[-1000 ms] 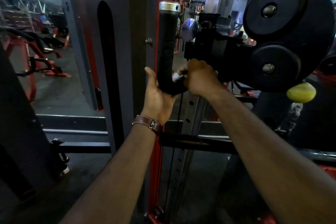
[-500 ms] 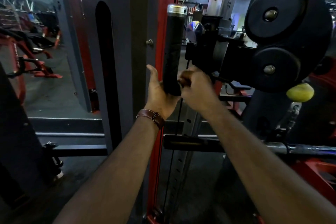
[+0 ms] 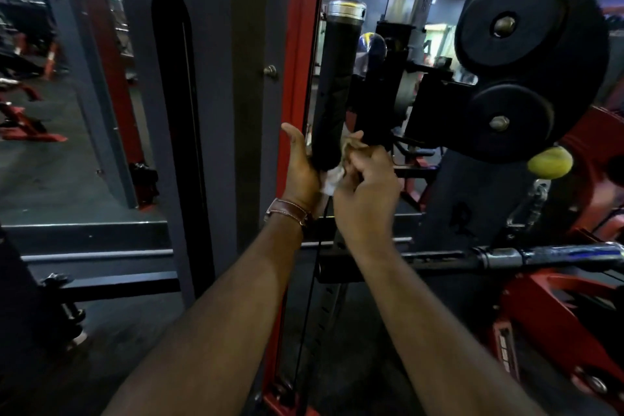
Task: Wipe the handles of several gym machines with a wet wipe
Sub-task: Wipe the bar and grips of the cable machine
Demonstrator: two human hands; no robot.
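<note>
An upright black handle (image 3: 334,91) with a silver cap stands in front of the red machine frame (image 3: 297,54). My left hand (image 3: 301,169), a brown watch strap on its wrist, cups the handle's lower end from the left with the thumb pointing up. My right hand (image 3: 366,186) sits just right of the handle's base, fingers curled round a crumpled white wet wipe (image 3: 332,179). The wipe touches the bottom of the handle between both hands.
Two black weight plates (image 3: 526,54) hang on the machine at upper right, with a yellow-green knob (image 3: 549,163) beneath them. A chrome bar (image 3: 547,255) runs across at the right. A grey upright panel (image 3: 202,111) stands left; more red machines lie beyond.
My right hand has slid down from the handle's lower shaft to its base, and the white wipe now shows between my hands. The left hand stays cupped on the handle.
</note>
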